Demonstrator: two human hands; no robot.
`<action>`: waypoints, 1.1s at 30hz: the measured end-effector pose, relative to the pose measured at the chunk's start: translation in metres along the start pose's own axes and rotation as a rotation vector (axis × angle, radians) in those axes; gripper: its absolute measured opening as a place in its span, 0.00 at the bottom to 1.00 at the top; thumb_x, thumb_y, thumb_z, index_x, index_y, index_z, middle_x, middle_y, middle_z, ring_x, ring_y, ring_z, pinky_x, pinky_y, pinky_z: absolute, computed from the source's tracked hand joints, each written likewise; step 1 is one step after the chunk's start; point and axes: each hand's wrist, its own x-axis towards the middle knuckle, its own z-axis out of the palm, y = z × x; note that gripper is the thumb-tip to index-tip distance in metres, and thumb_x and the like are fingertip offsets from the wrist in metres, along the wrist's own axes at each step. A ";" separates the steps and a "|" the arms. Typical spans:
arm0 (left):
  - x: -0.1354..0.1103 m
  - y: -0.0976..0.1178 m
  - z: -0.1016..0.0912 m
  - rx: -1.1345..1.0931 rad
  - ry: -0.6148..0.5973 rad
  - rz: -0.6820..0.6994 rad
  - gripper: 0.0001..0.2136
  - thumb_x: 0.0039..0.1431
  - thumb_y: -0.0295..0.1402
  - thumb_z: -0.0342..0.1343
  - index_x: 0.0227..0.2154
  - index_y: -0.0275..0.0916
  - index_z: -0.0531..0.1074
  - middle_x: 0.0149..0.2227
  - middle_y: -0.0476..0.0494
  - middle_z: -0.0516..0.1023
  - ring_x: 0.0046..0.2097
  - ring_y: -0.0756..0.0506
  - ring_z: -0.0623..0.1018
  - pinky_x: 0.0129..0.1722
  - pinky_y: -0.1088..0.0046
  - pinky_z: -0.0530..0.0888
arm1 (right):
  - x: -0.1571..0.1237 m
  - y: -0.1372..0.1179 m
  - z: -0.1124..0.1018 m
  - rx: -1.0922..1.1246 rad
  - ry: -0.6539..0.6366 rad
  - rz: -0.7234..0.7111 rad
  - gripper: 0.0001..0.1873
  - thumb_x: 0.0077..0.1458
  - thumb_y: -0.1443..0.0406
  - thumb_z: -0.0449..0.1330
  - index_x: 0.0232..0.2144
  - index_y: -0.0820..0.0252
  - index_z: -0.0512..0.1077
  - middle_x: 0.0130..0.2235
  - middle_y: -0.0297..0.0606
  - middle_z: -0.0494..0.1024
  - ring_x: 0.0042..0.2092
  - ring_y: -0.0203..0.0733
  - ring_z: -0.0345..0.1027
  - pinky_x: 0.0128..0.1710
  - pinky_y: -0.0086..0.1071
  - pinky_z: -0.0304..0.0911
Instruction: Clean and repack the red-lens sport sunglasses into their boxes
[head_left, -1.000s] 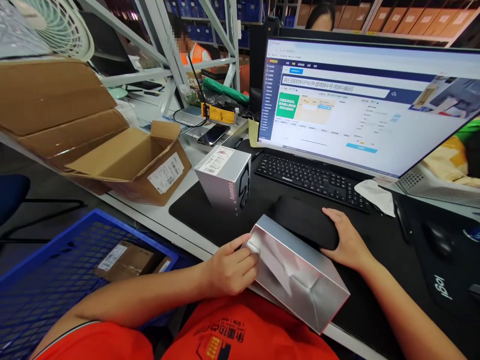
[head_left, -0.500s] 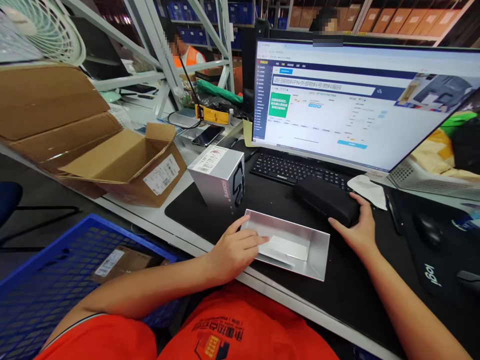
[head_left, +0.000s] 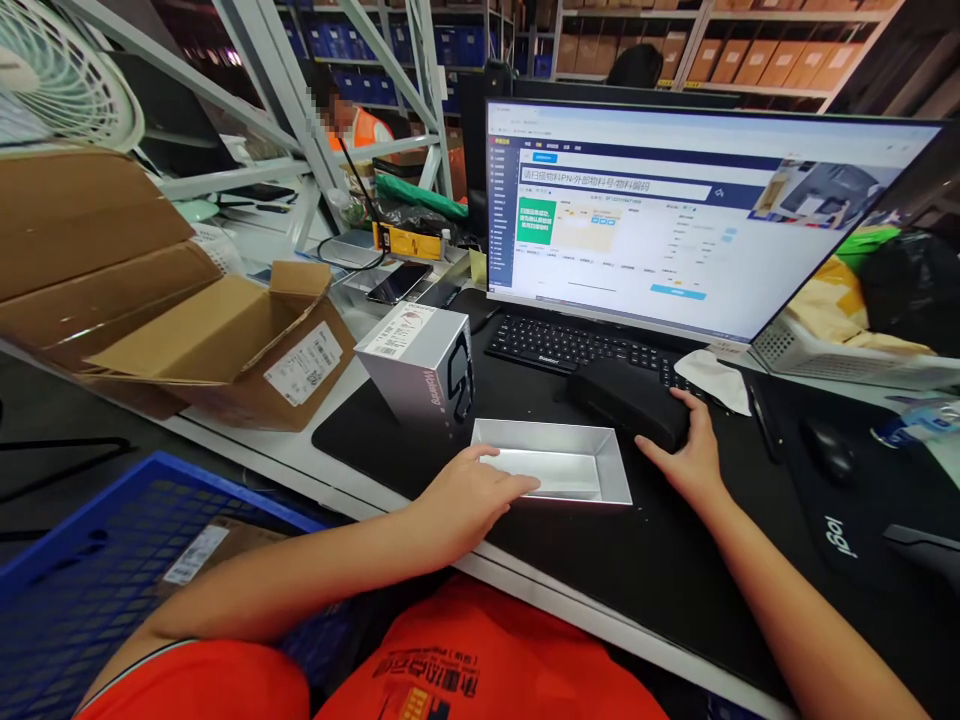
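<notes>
An open silver box tray [head_left: 592,465] lies flat on the black desk mat [head_left: 660,560], its hollow side up. My left hand [head_left: 469,495] rests on its near left corner, fingers reaching inside onto the tray's floor. My right hand [head_left: 686,450] holds a long black case [head_left: 626,400] just behind the tray, in front of the keyboard [head_left: 577,348]. A closed silver product box [head_left: 416,365] with a label on top stands to the left of the tray.
A monitor [head_left: 675,215] stands behind the keyboard. An open cardboard box [head_left: 247,340] sits at the left, a blue crate [head_left: 105,570] with a carton below the desk edge. A mouse [head_left: 829,450] and white tissue [head_left: 712,380] lie right. Another person works at the back.
The silver tray went from tilted bottom-up against me to lying flat and open on the mat. My right hand slid the black case back toward the keyboard.
</notes>
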 end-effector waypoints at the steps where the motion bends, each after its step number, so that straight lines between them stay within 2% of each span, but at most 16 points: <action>1: 0.003 0.002 -0.002 0.028 -0.054 -0.008 0.22 0.60 0.20 0.52 0.56 0.42 0.68 0.36 0.48 0.83 0.37 0.43 0.80 0.51 0.59 0.71 | 0.000 0.001 0.000 0.001 0.000 0.001 0.42 0.43 0.54 0.70 0.59 0.56 0.62 0.57 0.46 0.68 0.59 0.58 0.63 0.60 0.54 0.59; 4: 0.009 0.006 -0.005 0.066 -0.121 -0.032 0.32 0.57 0.19 0.51 0.64 0.44 0.59 0.52 0.42 0.79 0.42 0.42 0.81 0.44 0.64 0.74 | -0.001 0.001 0.001 0.003 0.002 -0.004 0.42 0.43 0.54 0.69 0.59 0.56 0.62 0.57 0.47 0.68 0.59 0.58 0.63 0.60 0.54 0.59; 6: 0.012 0.007 -0.006 0.084 -0.114 -0.047 0.36 0.55 0.18 0.51 0.66 0.46 0.54 0.64 0.39 0.67 0.47 0.42 0.80 0.45 0.65 0.75 | -0.001 0.001 0.001 0.003 0.004 -0.010 0.41 0.43 0.54 0.69 0.59 0.57 0.63 0.57 0.47 0.68 0.59 0.58 0.63 0.60 0.54 0.59; 8: 0.013 0.008 -0.007 0.119 -0.119 -0.054 0.38 0.54 0.17 0.51 0.66 0.48 0.52 0.69 0.39 0.59 0.49 0.41 0.80 0.45 0.64 0.75 | -0.001 0.000 0.001 0.000 0.004 -0.010 0.41 0.43 0.54 0.69 0.58 0.57 0.63 0.56 0.47 0.68 0.59 0.58 0.63 0.60 0.54 0.59; 9: 0.014 0.009 -0.008 0.142 -0.131 -0.052 0.37 0.53 0.17 0.52 0.66 0.49 0.53 0.69 0.39 0.58 0.48 0.40 0.80 0.44 0.64 0.75 | 0.000 -0.001 0.001 -0.001 0.003 -0.006 0.41 0.43 0.53 0.69 0.58 0.57 0.63 0.56 0.47 0.68 0.59 0.58 0.63 0.60 0.54 0.59; 11: 0.015 0.010 -0.010 0.181 -0.176 -0.022 0.32 0.54 0.19 0.53 0.62 0.47 0.59 0.64 0.39 0.67 0.44 0.40 0.81 0.41 0.64 0.75 | 0.000 -0.001 0.001 0.002 0.003 0.004 0.41 0.43 0.53 0.69 0.58 0.57 0.63 0.56 0.47 0.68 0.58 0.58 0.63 0.60 0.54 0.59; 13: 0.016 0.013 -0.012 0.205 -0.227 0.001 0.22 0.56 0.21 0.53 0.54 0.42 0.66 0.49 0.42 0.80 0.40 0.40 0.81 0.38 0.65 0.74 | 0.000 -0.001 0.002 0.009 0.006 0.013 0.41 0.43 0.53 0.69 0.58 0.56 0.63 0.56 0.47 0.68 0.58 0.58 0.63 0.60 0.55 0.59; 15: 0.018 0.014 -0.013 0.216 -0.257 -0.004 0.13 0.57 0.22 0.53 0.44 0.40 0.70 0.35 0.46 0.81 0.36 0.41 0.80 0.34 0.66 0.72 | 0.000 0.000 0.002 0.023 0.012 0.024 0.41 0.42 0.53 0.69 0.58 0.56 0.64 0.56 0.46 0.69 0.59 0.58 0.63 0.60 0.55 0.59; 16: 0.018 0.015 -0.013 0.224 -0.257 -0.012 0.11 0.57 0.21 0.53 0.41 0.40 0.70 0.32 0.47 0.80 0.34 0.41 0.80 0.32 0.67 0.70 | 0.000 0.000 0.002 0.034 0.017 0.032 0.41 0.42 0.53 0.69 0.58 0.55 0.64 0.57 0.46 0.69 0.59 0.58 0.63 0.60 0.55 0.59; 21: 0.022 0.010 -0.011 0.261 -0.158 -0.017 0.08 0.57 0.21 0.53 0.36 0.41 0.70 0.31 0.50 0.80 0.33 0.43 0.79 0.31 0.67 0.67 | 0.002 -0.002 -0.007 0.215 0.144 0.129 0.41 0.41 0.53 0.71 0.57 0.53 0.66 0.57 0.42 0.69 0.59 0.56 0.63 0.62 0.56 0.55; 24: 0.033 0.001 -0.010 0.205 -0.088 -0.063 0.04 0.61 0.25 0.54 0.35 0.41 0.71 0.33 0.50 0.81 0.34 0.44 0.79 0.32 0.68 0.67 | 0.008 -0.005 -0.015 0.610 0.273 0.289 0.34 0.44 0.52 0.68 0.54 0.53 0.68 0.54 0.39 0.72 0.56 0.55 0.66 0.60 0.57 0.59; 26: 0.047 -0.006 -0.011 0.182 -0.011 -0.108 0.04 0.62 0.27 0.54 0.37 0.41 0.72 0.34 0.48 0.81 0.35 0.43 0.79 0.34 0.68 0.67 | 0.015 -0.009 -0.021 0.927 0.343 0.470 0.26 0.48 0.50 0.62 0.48 0.53 0.71 0.51 0.38 0.75 0.53 0.54 0.70 0.55 0.57 0.67; 28: 0.066 -0.015 -0.011 0.184 0.060 -0.133 0.05 0.63 0.27 0.53 0.38 0.40 0.74 0.34 0.45 0.81 0.36 0.41 0.79 0.35 0.67 0.68 | 0.021 -0.011 -0.026 1.131 0.392 0.630 0.23 0.50 0.47 0.58 0.44 0.52 0.72 0.49 0.38 0.77 0.50 0.53 0.73 0.48 0.55 0.72; 30: 0.086 -0.024 -0.011 0.178 0.087 -0.114 0.06 0.63 0.26 0.53 0.39 0.40 0.74 0.35 0.44 0.82 0.37 0.41 0.80 0.37 0.66 0.68 | 0.025 -0.011 -0.030 1.211 0.418 0.701 0.23 0.50 0.47 0.57 0.44 0.50 0.72 0.50 0.36 0.78 0.50 0.52 0.74 0.45 0.52 0.75; 33: 0.112 -0.037 -0.006 0.160 0.092 -0.045 0.05 0.61 0.27 0.57 0.38 0.41 0.75 0.34 0.47 0.82 0.37 0.42 0.80 0.39 0.67 0.69 | 0.026 -0.002 -0.031 1.179 0.420 0.691 0.22 0.51 0.48 0.57 0.45 0.50 0.72 0.51 0.37 0.78 0.50 0.53 0.75 0.44 0.53 0.76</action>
